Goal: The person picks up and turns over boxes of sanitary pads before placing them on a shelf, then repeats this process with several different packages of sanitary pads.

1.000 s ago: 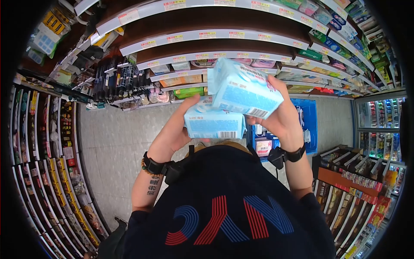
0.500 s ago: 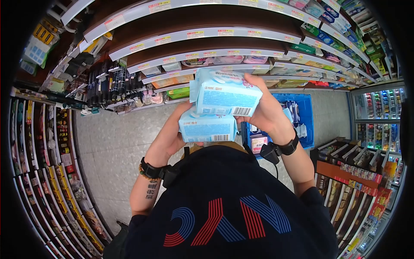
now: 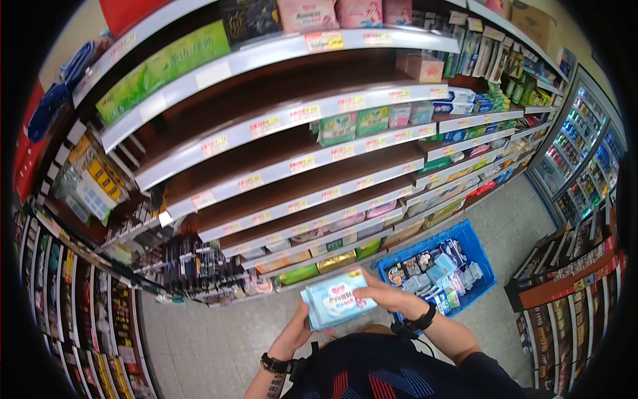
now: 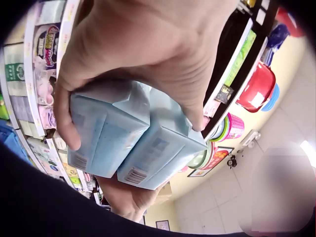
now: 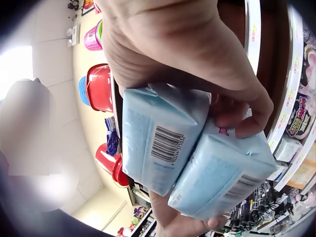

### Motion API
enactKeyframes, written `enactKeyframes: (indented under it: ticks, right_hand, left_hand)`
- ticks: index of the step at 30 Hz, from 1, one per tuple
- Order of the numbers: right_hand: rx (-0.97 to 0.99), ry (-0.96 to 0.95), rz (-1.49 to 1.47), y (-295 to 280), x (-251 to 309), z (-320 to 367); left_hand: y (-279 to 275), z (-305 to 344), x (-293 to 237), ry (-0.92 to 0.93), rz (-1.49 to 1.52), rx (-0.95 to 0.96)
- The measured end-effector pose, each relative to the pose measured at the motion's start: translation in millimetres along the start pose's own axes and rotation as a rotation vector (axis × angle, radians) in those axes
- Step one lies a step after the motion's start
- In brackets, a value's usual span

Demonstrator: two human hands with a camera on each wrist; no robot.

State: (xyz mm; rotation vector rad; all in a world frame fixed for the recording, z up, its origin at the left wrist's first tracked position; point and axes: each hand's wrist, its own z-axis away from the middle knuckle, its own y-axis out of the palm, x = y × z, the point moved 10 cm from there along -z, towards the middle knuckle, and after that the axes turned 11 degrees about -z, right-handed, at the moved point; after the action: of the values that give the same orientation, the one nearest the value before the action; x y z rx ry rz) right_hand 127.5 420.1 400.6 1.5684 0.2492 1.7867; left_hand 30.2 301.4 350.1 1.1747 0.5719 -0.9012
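Observation:
Two light-blue soft plastic packs, one on top of the other, are held between my hands in front of the body. In the head view the upper pack (image 3: 335, 299) shows its printed front with a pink flower mark. Its partner, the second pack (image 4: 106, 131), lies flush along it in the left wrist view. My left hand (image 3: 294, 330) grips the pair at the left end, thumb and fingers spread around both. From the right end my right hand (image 3: 392, 296) grips them, with curled fingertips (image 5: 252, 126) on one pack beside the barcoded pack (image 5: 158, 136).
A blue crate (image 3: 488, 286) full of packaged goods stands on the floor to the right. Ahead rises a tall shelf unit (image 3: 292, 163) with bare stretches and some packs. Snack racks (image 3: 565, 312) and a glass-door fridge (image 3: 578, 146) are on the right, more shelving (image 3: 80, 312) on the left.
The upper pack, held askew at first, has come down in line with the lower one. The head view has tilted up and turned, so more shelves show and the hands appear lower.

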Motion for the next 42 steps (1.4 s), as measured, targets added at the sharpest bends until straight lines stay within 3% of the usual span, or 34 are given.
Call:
enactKeyframes:
  ticks: [4, 6, 8, 10, 14, 16, 19, 23, 26, 29, 34, 36, 39, 42]
  right_hand:
    - [0.065, -0.079, 0.095, 11, 9, 4]
    - [0.098, -0.225, 0.089, 11, 29, 2]
    - [0.113, -0.269, 0.152, 10, 48, 0]
    - [0.047, -0.455, 0.292, 19, 102, 10]
    - [0.151, -0.505, 0.217, 28, 168, 9]
    - [0.198, -0.567, 0.196, 32, 209, 12]
    - [0.230, -0.763, 0.145, 21, 277, 14]
    - [0.205, -0.867, -0.003, -10, 339, 4]
    - [0.247, -0.885, -0.088, -24, 365, -13]
    - [0.208, -0.936, -0.138, -43, 383, -25]
    - [0.026, -1.044, -0.043, -80, 396, -18]
    - [0.001, -1.058, -0.021, -86, 396, -16]
    - [-0.086, -1.095, 0.027, -98, 395, -10]
    - [-0.110, -1.089, 0.030, -99, 395, -9]
  left_hand:
    - [0, -10, -24, 0.097, -0.208, 0.011]
    - [-7, -17, -54, 0.230, -0.383, -0.108]
    - [15, -21, -90, 0.244, -0.398, -0.111]
    - [36, -33, -129, 0.347, -0.498, -0.072]
    - [77, -60, -206, 0.567, -0.733, -0.017]
    - [108, -66, -257, 0.783, -0.910, -0.049]
    - [144, -96, -304, 0.833, -0.953, 0.033]
    - [173, -131, -358, 0.871, -0.861, 0.045]
    - [171, -150, -391, 0.892, -0.916, -0.069]
    - [165, -166, -412, 0.835, -0.908, -0.165]
    - [162, -182, -429, 0.899, -0.948, -0.156]
    - [163, -186, -437, 0.954, -1.169, -0.185]
    - [160, -194, -446, 0.899, -1.163, -0.215]
    - [155, -203, -454, 0.958, -1.212, -0.268]
